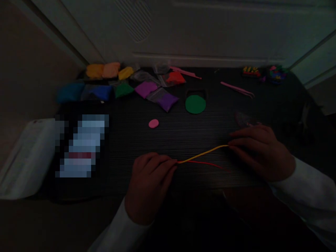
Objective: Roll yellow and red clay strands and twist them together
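A thin yellow strand (203, 154) stretches between my two hands above the dark tabletop. My left hand (149, 183) is closed, pinching its near end together with one end of a red strand (203, 162). The red strand trails off to the right, its other end loose. At the far end of the yellow strand, the thumb and fingertips of my right hand (262, 150) are pressed together on it. Beyond my hands lies a small pink disc (153, 123). A larger green disc (195, 104) is farther back, by a dark frame-like piece. What the strands are made of is unclear.
Small bags of coloured material, including a purple bag (168, 99) and a blue bag (101, 92), line the back left. Pink tweezers (236, 89) lie at the back right, near colourful small pieces (277, 74). A blurred lit screen (84, 145) and white packet (28, 157) sit left.
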A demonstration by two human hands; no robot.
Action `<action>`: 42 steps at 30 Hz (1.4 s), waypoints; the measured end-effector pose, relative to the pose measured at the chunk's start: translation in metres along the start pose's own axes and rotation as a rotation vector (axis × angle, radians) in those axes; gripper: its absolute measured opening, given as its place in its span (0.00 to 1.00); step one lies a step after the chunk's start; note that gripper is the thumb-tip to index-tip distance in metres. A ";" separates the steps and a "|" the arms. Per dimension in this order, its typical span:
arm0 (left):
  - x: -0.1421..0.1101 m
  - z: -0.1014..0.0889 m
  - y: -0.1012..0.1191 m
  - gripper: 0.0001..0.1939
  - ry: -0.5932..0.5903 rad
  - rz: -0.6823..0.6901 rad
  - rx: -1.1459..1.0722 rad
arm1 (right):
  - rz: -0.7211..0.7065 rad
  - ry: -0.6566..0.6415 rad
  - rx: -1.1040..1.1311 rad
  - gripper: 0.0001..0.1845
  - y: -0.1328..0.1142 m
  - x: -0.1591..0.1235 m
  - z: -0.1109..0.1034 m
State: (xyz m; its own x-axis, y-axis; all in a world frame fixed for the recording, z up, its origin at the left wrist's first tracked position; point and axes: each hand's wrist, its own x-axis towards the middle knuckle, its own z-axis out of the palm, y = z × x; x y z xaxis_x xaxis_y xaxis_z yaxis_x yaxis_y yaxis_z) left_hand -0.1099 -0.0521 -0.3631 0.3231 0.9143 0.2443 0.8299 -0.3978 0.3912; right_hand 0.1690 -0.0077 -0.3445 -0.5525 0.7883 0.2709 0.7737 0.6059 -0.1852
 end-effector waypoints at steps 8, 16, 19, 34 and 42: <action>0.000 0.001 -0.001 0.10 0.010 0.005 0.003 | 0.016 -0.021 -0.035 0.08 0.003 -0.001 0.008; 0.003 0.003 0.004 0.12 0.000 0.010 0.000 | 0.013 -0.083 0.067 0.10 -0.036 -0.007 0.002; 0.006 0.005 0.009 0.12 0.002 0.025 -0.017 | 0.015 -0.080 0.081 0.11 -0.044 -0.009 0.007; 0.008 0.012 0.010 0.10 0.020 0.028 -0.032 | 0.024 -0.030 0.062 0.08 -0.058 -0.001 0.025; 0.008 0.013 0.008 0.10 0.018 0.039 -0.025 | -0.042 -0.008 -0.007 0.08 -0.058 0.004 0.016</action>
State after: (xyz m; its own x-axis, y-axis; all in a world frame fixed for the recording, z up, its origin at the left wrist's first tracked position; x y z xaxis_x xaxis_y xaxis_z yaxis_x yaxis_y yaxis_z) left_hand -0.0947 -0.0473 -0.3691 0.3462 0.8968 0.2754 0.8055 -0.4346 0.4028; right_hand 0.1169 -0.0386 -0.3478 -0.5866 0.7634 0.2706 0.7524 0.6373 -0.1669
